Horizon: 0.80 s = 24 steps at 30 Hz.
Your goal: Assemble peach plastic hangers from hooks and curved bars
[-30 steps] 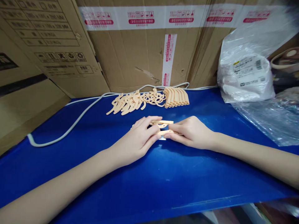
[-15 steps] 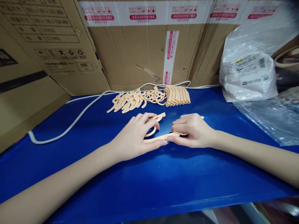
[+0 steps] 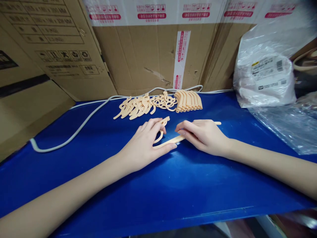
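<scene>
Carton (image 3: 81, 87) at far left, marked "MM" above handling symbols (image 3: 64, 55); far middle, second carton (image 3: 141, 49) with red-and-white tape (image 3: 182, 54). At far right, bagged parcel (image 3: 266, 94), label (image 3: 268, 71) too small to read. Mid-bench (image 3: 158, 198), cream piece (image 3: 177, 139), held beneath left grip (image 3: 146, 140), seemingly pinched by right grip (image 3: 205, 136). Beyond, cream parts (image 3: 189, 101) before white cable (image 3: 44, 150).

Both hands (image 3: 143, 143) hold cream pieces (image 3: 170, 141) over blue tabletop (image 3: 158, 195).
</scene>
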{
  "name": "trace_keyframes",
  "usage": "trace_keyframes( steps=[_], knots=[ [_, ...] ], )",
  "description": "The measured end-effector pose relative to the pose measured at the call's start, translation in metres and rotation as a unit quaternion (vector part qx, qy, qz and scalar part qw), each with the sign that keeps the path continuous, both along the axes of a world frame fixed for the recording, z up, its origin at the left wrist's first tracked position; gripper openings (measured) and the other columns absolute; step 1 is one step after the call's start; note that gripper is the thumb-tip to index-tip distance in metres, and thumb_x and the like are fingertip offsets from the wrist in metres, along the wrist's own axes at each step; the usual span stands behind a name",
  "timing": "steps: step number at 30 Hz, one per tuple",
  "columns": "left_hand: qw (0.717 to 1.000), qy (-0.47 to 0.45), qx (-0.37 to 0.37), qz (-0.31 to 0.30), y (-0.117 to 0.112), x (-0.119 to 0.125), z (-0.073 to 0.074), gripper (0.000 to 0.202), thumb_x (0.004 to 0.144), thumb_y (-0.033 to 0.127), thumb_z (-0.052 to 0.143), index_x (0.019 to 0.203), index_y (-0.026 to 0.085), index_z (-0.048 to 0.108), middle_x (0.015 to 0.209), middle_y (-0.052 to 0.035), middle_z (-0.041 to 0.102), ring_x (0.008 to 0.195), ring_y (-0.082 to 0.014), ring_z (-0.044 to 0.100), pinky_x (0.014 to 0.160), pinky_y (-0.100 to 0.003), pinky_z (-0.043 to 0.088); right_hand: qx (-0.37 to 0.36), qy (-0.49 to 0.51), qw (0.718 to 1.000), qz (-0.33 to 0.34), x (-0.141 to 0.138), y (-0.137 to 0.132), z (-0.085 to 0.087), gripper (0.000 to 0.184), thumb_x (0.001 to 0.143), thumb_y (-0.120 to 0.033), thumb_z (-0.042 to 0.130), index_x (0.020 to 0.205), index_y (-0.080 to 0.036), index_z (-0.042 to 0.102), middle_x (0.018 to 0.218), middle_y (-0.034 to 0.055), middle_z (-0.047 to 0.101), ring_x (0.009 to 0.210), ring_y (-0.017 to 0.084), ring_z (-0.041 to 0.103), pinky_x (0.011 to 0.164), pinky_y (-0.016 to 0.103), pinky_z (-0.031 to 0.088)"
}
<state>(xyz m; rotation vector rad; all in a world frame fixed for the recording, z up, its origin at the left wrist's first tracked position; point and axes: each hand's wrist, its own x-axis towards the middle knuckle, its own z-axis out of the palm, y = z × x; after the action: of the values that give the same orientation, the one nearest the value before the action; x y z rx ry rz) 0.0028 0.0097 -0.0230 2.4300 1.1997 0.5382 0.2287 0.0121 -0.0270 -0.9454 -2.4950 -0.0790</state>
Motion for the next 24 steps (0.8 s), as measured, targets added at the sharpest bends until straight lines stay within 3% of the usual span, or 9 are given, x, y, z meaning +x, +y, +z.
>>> trace_keyframes(
  steps=[7, 12, 14, 18, 24],
  knots=[
    [0.999, -0.033, -0.008, 0.026, 0.0016, -0.0016, -0.0030, 0.033, 0.088, 0.054, 0.054, 0.096, 0.022, 0.047, 0.128, -0.0062, 0.050, 0.126, -0.0263, 0.043, 0.109, -0.049, 0.030, 0.053, 0.005, 0.999, 0.004, -0.0021, 0.0040, 0.0033, 0.023, 0.099, -0.029, 0.043, 0.091, -0.017, 0.062, 0.081, 0.0028, 0.067, 0.077, 0.017, 0.054, 0.077, 0.035, 0.035],
    [0.997, -0.055, -0.027, 0.036, 0.0018, -0.0012, -0.0009, 0.033, 0.089, 0.055, 0.051, 0.095, 0.022, 0.046, 0.126, -0.0067, 0.050, 0.127, -0.0266, 0.041, 0.110, -0.049, 0.029, 0.129, 0.054, 0.988, -0.065, -0.0030, -0.0009, 0.0052, 0.021, 0.095, -0.032, 0.050, 0.092, -0.020, 0.067, 0.103, 0.0076, 0.064, 0.096, 0.022, 0.053, 0.084, 0.039, 0.033],
    [0.997, -0.056, -0.028, 0.040, 0.0017, -0.0010, -0.0004, 0.033, 0.089, 0.055, 0.050, 0.094, 0.022, 0.046, 0.126, -0.0070, 0.050, 0.127, -0.0269, 0.041, 0.110, -0.050, 0.028, 0.156, 0.063, 0.981, -0.092, -0.0032, -0.0025, 0.0055, 0.021, 0.094, -0.034, 0.052, 0.089, -0.021, 0.069, 0.099, 0.0078, 0.063, 0.092, 0.023, 0.052, 0.080, 0.038, 0.032],
    [0.998, -0.050, -0.021, 0.037, 0.0004, -0.0011, -0.0001, 0.033, 0.088, 0.054, 0.053, 0.093, 0.022, 0.046, 0.127, -0.0076, 0.050, 0.127, -0.0276, 0.041, 0.109, -0.051, 0.028, 0.108, 0.030, 0.992, -0.059, -0.0042, -0.0020, 0.0047, 0.022, 0.096, -0.033, 0.049, 0.094, -0.019, 0.067, 0.078, 0.0021, 0.066, 0.072, 0.017, 0.053, 0.073, 0.035, 0.030],
    [0.997, -0.053, -0.020, 0.047, -0.0007, -0.0014, -0.0006, 0.031, 0.096, 0.053, 0.038, 0.096, 0.023, 0.048, 0.126, -0.0074, 0.051, 0.131, -0.0263, 0.038, 0.110, -0.051, 0.027, 0.045, 0.024, 0.998, -0.026, -0.0062, 0.0000, 0.0045, 0.030, 0.098, -0.039, 0.045, 0.095, -0.016, 0.063, 0.079, 0.0034, 0.066, 0.073, 0.017, 0.054, 0.075, 0.034, 0.033]
  ],
)
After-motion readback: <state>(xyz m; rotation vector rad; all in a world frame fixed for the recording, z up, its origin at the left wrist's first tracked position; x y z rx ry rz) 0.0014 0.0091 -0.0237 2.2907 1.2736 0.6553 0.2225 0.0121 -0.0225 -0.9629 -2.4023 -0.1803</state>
